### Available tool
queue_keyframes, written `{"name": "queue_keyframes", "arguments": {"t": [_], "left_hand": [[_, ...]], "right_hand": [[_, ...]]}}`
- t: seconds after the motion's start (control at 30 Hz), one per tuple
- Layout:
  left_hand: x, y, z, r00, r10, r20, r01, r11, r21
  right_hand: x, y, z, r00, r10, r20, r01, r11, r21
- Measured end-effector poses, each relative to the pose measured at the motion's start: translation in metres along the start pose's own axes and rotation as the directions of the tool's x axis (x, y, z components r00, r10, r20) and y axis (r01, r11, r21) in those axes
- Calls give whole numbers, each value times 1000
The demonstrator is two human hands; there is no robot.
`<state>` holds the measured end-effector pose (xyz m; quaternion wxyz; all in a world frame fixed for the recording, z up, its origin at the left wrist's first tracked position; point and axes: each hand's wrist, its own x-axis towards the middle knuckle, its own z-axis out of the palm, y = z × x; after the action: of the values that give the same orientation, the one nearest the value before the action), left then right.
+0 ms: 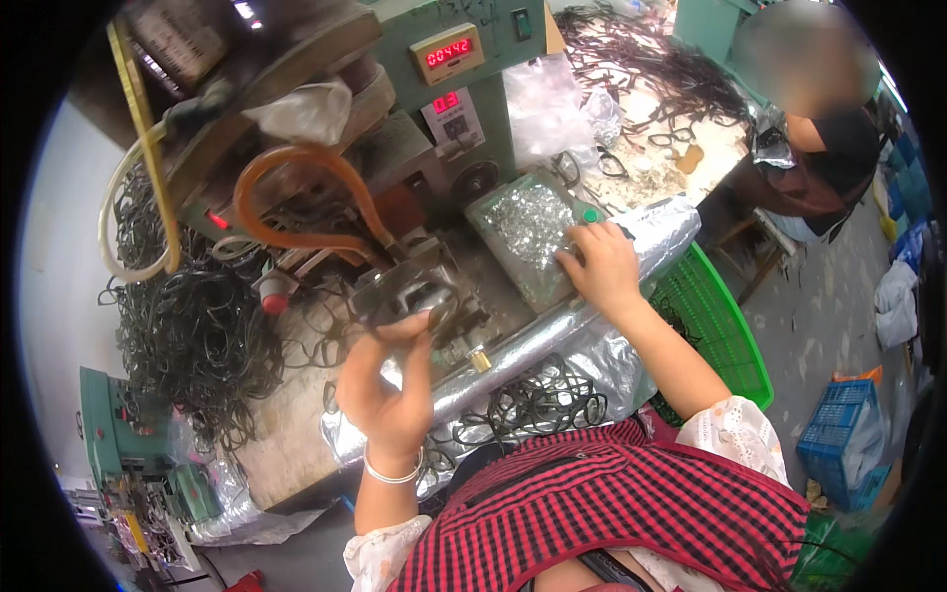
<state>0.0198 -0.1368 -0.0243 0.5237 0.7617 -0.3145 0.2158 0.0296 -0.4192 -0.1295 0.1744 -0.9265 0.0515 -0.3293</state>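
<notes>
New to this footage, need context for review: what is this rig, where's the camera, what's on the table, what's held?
No robot here: these are a person's bare hands. The one picture comes from a wide camera on their head, looking down, so straight edges bend near the rim.

The left hand has its fingertips at the metal fixture of a green machine; it seems to pinch something dark, too blurred to name. The right hand is at the right side of a tray of shiny bits, apparently holding nothing.

On the table, a heap of black loops lies to the left.
</notes>
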Motion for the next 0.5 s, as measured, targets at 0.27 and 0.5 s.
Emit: {"name": "queue_keyframes", "arguments": {"t": [0.27, 0.5], "left_hand": [[-1, -11, -6, 999, 29, 27, -29, 1000, -4], [-5, -8, 6, 997, 37, -70, -42, 997, -69]], "right_hand": [[27, -12, 15, 994, -62, -85, 73, 989, 128], [41, -15, 19, 988, -64, -141, 98, 963, 250]]}}
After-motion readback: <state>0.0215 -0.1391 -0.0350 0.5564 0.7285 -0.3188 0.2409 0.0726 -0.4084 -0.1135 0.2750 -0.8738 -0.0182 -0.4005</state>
